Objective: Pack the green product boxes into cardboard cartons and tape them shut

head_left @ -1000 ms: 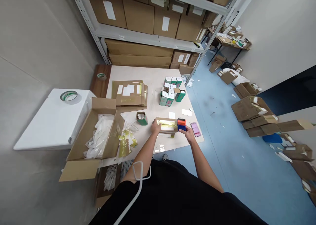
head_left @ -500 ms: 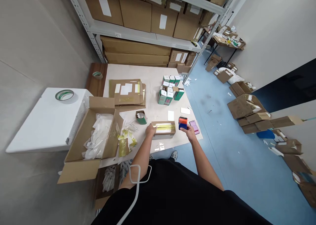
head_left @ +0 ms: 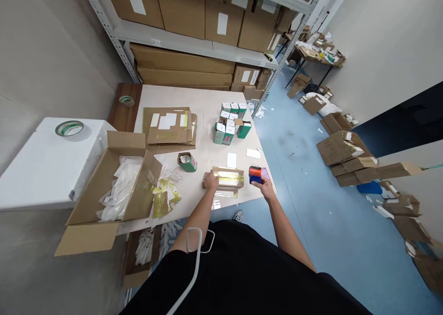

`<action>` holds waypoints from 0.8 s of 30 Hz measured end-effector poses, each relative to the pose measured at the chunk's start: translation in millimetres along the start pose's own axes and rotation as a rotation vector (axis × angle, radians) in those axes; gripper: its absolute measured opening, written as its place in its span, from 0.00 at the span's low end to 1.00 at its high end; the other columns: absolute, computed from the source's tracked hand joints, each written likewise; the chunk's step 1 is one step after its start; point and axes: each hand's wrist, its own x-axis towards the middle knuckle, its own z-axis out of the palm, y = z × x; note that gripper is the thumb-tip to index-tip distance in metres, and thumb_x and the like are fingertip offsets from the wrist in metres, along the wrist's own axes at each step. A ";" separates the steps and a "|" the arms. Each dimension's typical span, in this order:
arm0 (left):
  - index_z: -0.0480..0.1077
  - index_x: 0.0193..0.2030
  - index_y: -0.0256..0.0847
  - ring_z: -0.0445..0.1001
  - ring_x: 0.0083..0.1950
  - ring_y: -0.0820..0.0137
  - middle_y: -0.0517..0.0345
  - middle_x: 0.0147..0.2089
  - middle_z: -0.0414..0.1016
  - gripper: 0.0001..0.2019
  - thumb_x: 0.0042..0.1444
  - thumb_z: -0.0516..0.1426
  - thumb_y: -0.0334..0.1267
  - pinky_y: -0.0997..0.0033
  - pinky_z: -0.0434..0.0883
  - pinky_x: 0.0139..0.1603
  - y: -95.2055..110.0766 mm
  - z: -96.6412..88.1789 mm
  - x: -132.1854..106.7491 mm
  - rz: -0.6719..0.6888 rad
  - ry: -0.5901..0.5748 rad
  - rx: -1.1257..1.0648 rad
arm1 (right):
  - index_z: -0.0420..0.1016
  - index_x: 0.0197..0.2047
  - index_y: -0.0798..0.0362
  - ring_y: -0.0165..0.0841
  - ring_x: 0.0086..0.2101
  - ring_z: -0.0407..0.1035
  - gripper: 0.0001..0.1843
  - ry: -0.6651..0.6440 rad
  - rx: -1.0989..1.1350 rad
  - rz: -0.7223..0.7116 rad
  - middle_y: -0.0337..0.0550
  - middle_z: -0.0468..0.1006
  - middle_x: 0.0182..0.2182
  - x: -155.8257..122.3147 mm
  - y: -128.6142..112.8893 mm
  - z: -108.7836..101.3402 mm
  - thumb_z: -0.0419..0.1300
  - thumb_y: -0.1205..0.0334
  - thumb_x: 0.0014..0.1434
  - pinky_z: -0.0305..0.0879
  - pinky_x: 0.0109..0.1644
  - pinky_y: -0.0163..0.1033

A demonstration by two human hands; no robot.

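Observation:
A small cardboard box (head_left: 228, 178) lies near the front edge of the table, with shiny yellowish tape along its face. My left hand (head_left: 211, 181) grips the box's left end, its fingers curled and partly hidden. To the right of the box, my right hand (head_left: 265, 187) is closed around a red-orange and blue tape dispenser (head_left: 255, 175), held apart from the box. Behind that hand, a purple phone (head_left: 265, 172) shows only in part. An open green carton (head_left: 187, 162) with a roll inside stands left of the box. White cards (head_left: 231, 160) lie just beyond it.
Green-and-white cartons (head_left: 228, 129) stand grouped at the table's right. Flattened cardboard (head_left: 169, 127) is stacked at back left. A large open box (head_left: 83, 209) with white packing sits left, beside crumpled taped plastic (head_left: 164, 199). Tape rolls (head_left: 69, 128) lie farther left. Shelving (head_left: 194, 41) rises behind.
The small cardboard box has tipped and turned in my left hand, so more of its taped face shows. My right hand, still with the tape dispenser, now covers more of the phone. The view has shifted slightly.

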 end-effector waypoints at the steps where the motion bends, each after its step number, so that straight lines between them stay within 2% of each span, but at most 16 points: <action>1: 0.57 0.76 0.47 0.74 0.63 0.50 0.40 0.61 0.76 0.33 0.67 0.56 0.49 0.56 0.72 0.57 -3.8 1.4 -0.6 -0.021 0.013 -0.015 | 0.85 0.48 0.51 0.44 0.44 0.76 0.29 -0.027 -0.005 0.003 0.45 0.84 0.42 2.2 0.5 -0.4 0.77 0.48 0.43 0.72 0.53 0.49; 3: 0.56 0.77 0.48 0.74 0.64 0.49 0.41 0.62 0.76 0.33 0.67 0.56 0.50 0.55 0.72 0.57 -7.9 2.5 -1.2 -0.067 0.040 -0.025 | 0.85 0.47 0.51 0.43 0.43 0.75 0.28 -0.097 -0.005 0.009 0.44 0.84 0.41 9.0 3.5 6.6 0.77 0.48 0.44 0.71 0.52 0.48; 6: 0.54 0.77 0.48 0.75 0.63 0.50 0.42 0.62 0.76 0.34 0.68 0.55 0.50 0.55 0.71 0.58 -6.2 2.7 -0.4 -0.100 0.051 -0.009 | 0.84 0.46 0.52 0.41 0.41 0.74 0.27 -0.189 0.018 0.010 0.42 0.84 0.40 22.9 13.6 31.7 0.76 0.49 0.44 0.70 0.51 0.45; 9: 0.52 0.78 0.47 0.74 0.65 0.51 0.41 0.64 0.75 0.36 0.67 0.55 0.51 0.56 0.71 0.60 -4.5 0.9 2.3 -0.124 0.010 0.003 | 0.84 0.41 0.52 0.39 0.39 0.73 0.24 -0.278 -0.002 0.034 0.40 0.82 0.36 36.1 28.9 56.9 0.75 0.46 0.43 0.70 0.48 0.43; 11: 0.51 0.79 0.48 0.73 0.66 0.52 0.43 0.67 0.73 0.37 0.67 0.56 0.51 0.57 0.70 0.62 -8.5 -3.6 2.7 -0.101 -0.028 -0.018 | 0.83 0.39 0.53 0.38 0.38 0.73 0.25 -0.293 -0.025 0.060 0.39 0.82 0.34 42.4 39.4 65.4 0.74 0.45 0.43 0.70 0.47 0.42; 14: 0.46 0.80 0.49 0.71 0.69 0.56 0.46 0.71 0.69 0.38 0.68 0.57 0.48 0.60 0.69 0.65 -19.3 -15.9 -4.8 0.021 -0.060 -0.087 | 0.84 0.41 0.52 0.39 0.38 0.73 0.26 -0.302 -0.021 0.073 0.38 0.82 0.35 48.3 52.1 65.1 0.75 0.46 0.41 0.70 0.48 0.43; 17: 0.44 0.80 0.48 0.65 0.73 0.58 0.47 0.76 0.61 0.42 0.65 0.60 0.45 0.61 0.66 0.69 -22.1 -28.2 -24.4 0.168 0.058 -0.092 | 0.85 0.43 0.52 0.40 0.39 0.74 0.27 -0.336 -0.007 0.074 0.39 0.83 0.35 51.9 60.1 59.7 0.77 0.49 0.40 0.70 0.51 0.46; 19: 0.48 0.79 0.48 0.60 0.76 0.59 0.48 0.78 0.58 0.43 0.61 0.63 0.42 0.60 0.63 0.73 -14.6 -31.6 -40.1 0.253 0.155 -0.053 | 0.85 0.43 0.52 0.41 0.39 0.75 0.27 -0.337 -0.004 0.083 0.40 0.83 0.35 53.8 63.4 58.4 0.77 0.49 0.40 0.70 0.52 0.48; 24: 0.63 0.71 0.44 0.56 0.78 0.58 0.49 0.78 0.58 0.32 0.60 0.64 0.37 0.54 0.60 0.76 13.5 -24.6 -62.9 0.579 0.143 0.014 | 0.85 0.43 0.53 0.42 0.40 0.75 0.29 -0.332 -0.022 0.067 0.42 0.84 0.36 57.0 67.7 61.9 0.77 0.46 0.40 0.70 0.54 0.49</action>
